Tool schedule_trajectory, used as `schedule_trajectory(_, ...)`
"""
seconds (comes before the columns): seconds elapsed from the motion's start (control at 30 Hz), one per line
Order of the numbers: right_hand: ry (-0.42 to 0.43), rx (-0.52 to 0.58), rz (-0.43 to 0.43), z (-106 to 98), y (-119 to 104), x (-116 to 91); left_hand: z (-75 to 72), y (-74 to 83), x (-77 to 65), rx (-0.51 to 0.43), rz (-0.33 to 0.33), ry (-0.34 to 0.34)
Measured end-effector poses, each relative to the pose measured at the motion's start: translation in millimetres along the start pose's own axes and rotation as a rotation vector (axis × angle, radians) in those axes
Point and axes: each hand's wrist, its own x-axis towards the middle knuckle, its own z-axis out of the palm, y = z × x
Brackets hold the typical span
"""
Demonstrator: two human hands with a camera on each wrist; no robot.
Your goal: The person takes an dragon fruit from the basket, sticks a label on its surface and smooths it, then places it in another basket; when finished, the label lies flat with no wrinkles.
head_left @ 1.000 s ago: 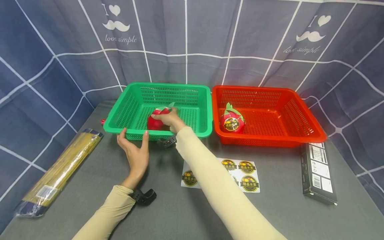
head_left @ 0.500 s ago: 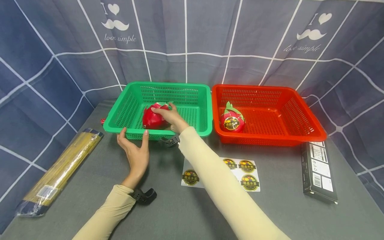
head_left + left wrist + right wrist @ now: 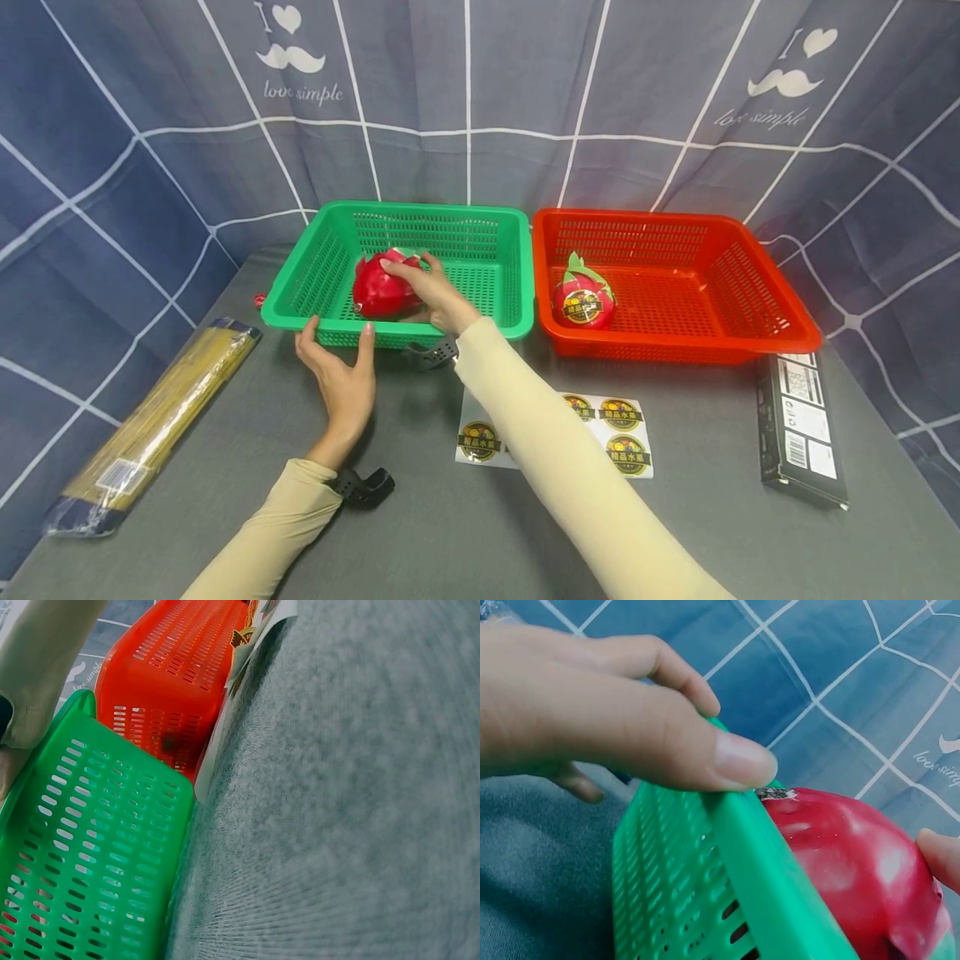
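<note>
In the head view a red dragon fruit (image 3: 377, 289) with green-tipped scales is inside the green basket (image 3: 506, 250), near its front wall. My right hand (image 3: 438, 298) grips the fruit from the right, thumb on top and the other fingers partly hidden behind it. My left hand (image 3: 347, 390) rests its thumb and fingertips on the basket's front rim, fingers spread apart. The right wrist view shows the left thumb (image 3: 742, 761) lying on the green rim, beside the glossy dragon fruit (image 3: 840, 862). A right fingertip (image 3: 939, 859) touches the fruit's side.
A red basket (image 3: 675, 343) stands right of the green one, holding another dragon fruit (image 3: 581, 302) with a round label. A sticker sheet (image 3: 633, 437) lies partly under the right forearm. A black box (image 3: 801, 429) lies right; a plastic-wrapped bundle of thin sticks (image 3: 161, 417) lies left.
The right hand has turned the dragon fruit and shifted it slightly left and up in the green basket. The left hand has stayed on the rim.
</note>
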Motion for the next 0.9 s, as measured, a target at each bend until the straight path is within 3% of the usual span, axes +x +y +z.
schedule_trajectory(0.3,-0.069,0.094,-0.004,-5.8,0.6,-2.6,0.9,-1.2,-0.3,-0.004,0.0,0.007)
schedule_trajectory(0.9,-0.269,0.246,-0.161,-37.7,-5.4,-25.8,0.4,-2.1,0.6,-0.005,0.011,0.015)
